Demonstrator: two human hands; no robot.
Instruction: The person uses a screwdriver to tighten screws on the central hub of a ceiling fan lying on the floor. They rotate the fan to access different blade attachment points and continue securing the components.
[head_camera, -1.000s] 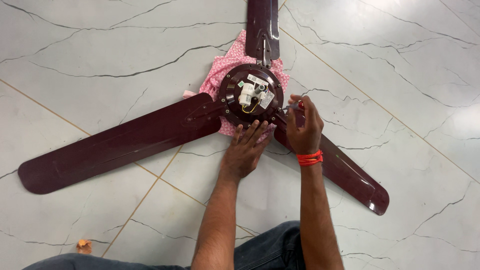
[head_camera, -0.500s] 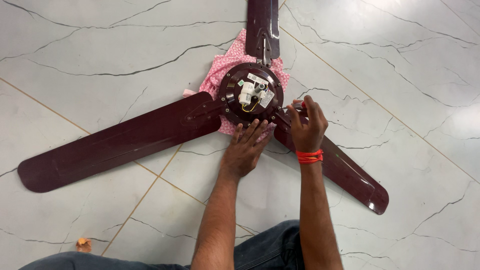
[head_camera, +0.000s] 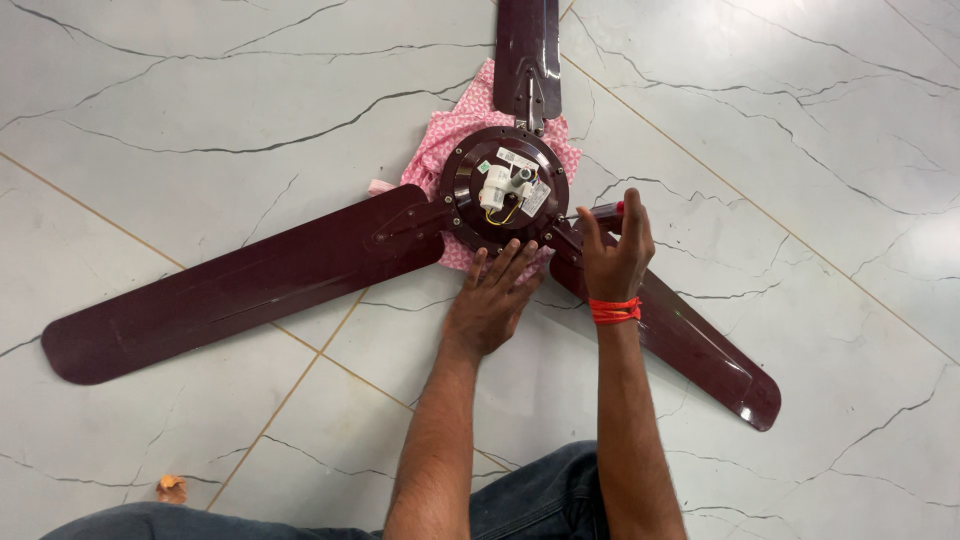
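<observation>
A dark maroon ceiling fan lies on the marble floor, its round motor hub (head_camera: 505, 190) facing up with white parts and a yellow wire in the middle. My left hand (head_camera: 492, 298) rests flat against the hub's near edge, fingers spread. My right hand (head_camera: 612, 255), with a red thread band at the wrist, grips a red-handled screwdriver (head_camera: 606, 211) whose tip points at the hub's right side where the lower right blade (head_camera: 690, 340) joins. The left blade (head_camera: 230, 285) and the top blade (head_camera: 527, 50) spread outward.
A pink patterned cloth (head_camera: 450, 140) lies under the hub. The floor is pale marble tiles (head_camera: 780, 150) with dark veins. A small orange scrap (head_camera: 171, 489) sits at the lower left. My knees in dark jeans (head_camera: 540, 500) fill the bottom edge.
My right hand has shifted slightly with the screwdriver at the hub's right side. The left hand and the fan stay where they were.
</observation>
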